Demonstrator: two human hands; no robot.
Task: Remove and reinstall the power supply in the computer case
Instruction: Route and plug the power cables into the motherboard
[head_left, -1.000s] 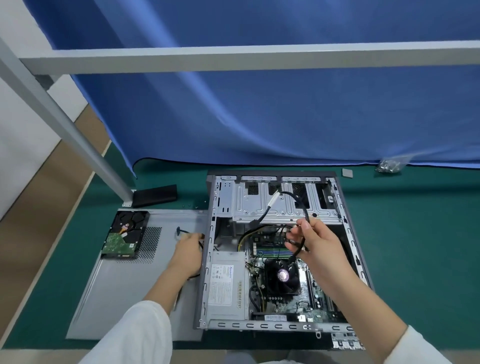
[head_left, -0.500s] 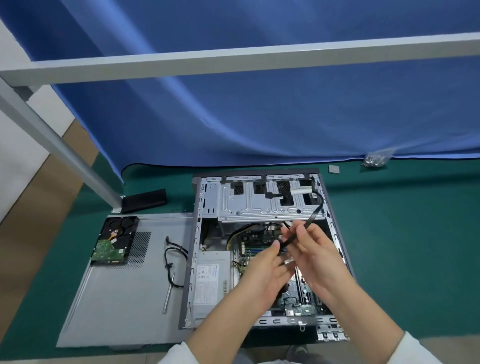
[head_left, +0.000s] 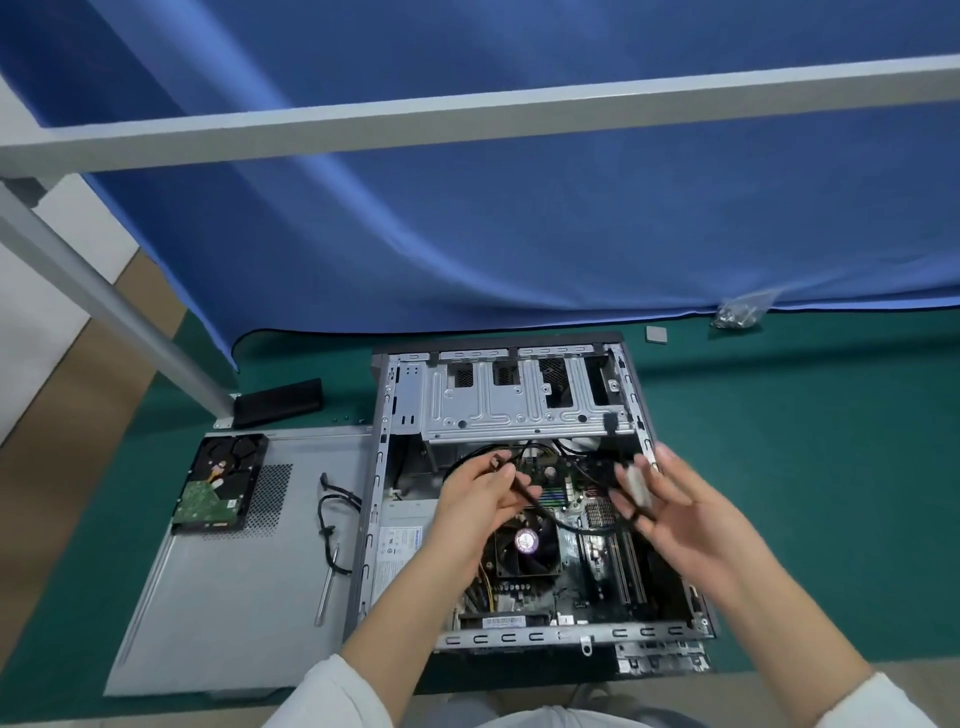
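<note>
Holding a black cable (head_left: 563, 522) over the open case (head_left: 384, 467), a person pinches one stretch in the left hand (head_left: 478, 499) while the right hand (head_left: 670, 512) curls round its pale connector (head_left: 638, 480). The power supply (head_left: 402, 540) sits inside the case at its left wall, below the left hand. A hard drive (head_left: 218, 483) lies on the side panel (head_left: 234, 597) beside the case.
</note>
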